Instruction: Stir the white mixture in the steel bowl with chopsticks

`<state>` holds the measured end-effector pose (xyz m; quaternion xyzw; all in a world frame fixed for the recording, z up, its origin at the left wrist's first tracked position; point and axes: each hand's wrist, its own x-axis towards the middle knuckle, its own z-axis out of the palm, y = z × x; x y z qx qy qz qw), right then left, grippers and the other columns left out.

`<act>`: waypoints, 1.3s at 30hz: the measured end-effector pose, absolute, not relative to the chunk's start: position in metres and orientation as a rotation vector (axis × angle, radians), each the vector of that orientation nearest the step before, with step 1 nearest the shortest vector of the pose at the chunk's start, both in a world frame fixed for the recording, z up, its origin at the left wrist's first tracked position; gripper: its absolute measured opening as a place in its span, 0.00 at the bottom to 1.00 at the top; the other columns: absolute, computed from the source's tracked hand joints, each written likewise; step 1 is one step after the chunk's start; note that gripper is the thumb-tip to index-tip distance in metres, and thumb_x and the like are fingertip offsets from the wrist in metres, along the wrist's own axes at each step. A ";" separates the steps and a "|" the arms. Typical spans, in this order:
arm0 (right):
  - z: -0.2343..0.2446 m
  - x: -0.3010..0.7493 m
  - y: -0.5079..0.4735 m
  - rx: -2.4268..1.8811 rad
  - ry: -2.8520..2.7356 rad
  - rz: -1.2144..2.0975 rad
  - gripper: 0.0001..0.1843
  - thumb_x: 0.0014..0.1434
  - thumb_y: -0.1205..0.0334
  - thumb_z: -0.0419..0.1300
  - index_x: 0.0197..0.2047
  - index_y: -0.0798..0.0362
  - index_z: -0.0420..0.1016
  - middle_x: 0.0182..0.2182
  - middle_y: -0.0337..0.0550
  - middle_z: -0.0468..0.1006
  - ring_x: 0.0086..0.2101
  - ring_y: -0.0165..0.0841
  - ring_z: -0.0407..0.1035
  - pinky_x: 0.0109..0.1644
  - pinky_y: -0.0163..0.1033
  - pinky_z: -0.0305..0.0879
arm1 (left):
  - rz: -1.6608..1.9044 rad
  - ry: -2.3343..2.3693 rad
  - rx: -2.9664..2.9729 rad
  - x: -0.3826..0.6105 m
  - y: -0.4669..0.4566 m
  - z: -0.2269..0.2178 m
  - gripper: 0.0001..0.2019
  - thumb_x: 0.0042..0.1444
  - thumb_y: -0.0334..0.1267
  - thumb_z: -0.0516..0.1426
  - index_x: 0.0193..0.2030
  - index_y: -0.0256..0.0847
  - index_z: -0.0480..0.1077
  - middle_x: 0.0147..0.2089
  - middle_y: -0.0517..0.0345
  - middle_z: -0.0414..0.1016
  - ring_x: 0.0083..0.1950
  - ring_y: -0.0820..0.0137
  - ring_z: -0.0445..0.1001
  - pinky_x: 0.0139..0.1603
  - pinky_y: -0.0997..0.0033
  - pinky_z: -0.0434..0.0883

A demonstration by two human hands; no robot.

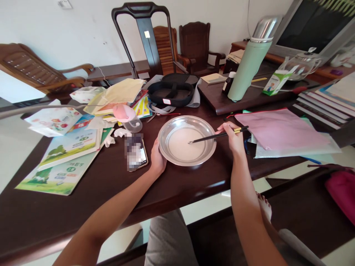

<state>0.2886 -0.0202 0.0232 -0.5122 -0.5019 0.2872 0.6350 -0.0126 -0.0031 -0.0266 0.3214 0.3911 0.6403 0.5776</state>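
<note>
A shiny metal basin (206,133) sits on the dark wooden table (177,184) and holds a pale, milky liquid or batter (183,144). My left hand (156,160) grips the basin's left rim. My right hand (233,135) holds a pair of dark chopsticks (219,136) with yellow bands near the top. Their tips reach into the white mixture near the basin's middle.
A phone (135,152) lies just left of the basin, with books (69,147), papers and a pink cup (126,115) beyond it. A black lunch box (173,90), green thermos (249,62), pink pouch (280,129), stacked books (324,103) and wooden chairs (196,46) surround the spot.
</note>
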 end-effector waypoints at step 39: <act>0.024 0.286 -0.021 -1.147 -1.263 0.716 0.33 0.61 0.22 0.69 0.30 0.45 0.85 0.25 0.41 0.86 0.31 0.42 0.84 0.44 0.48 0.81 | 1.500 0.907 0.721 -0.012 -0.004 -0.023 0.20 0.60 0.54 0.68 0.54 0.47 0.85 0.60 0.54 0.90 0.69 0.52 0.82 0.76 0.52 0.74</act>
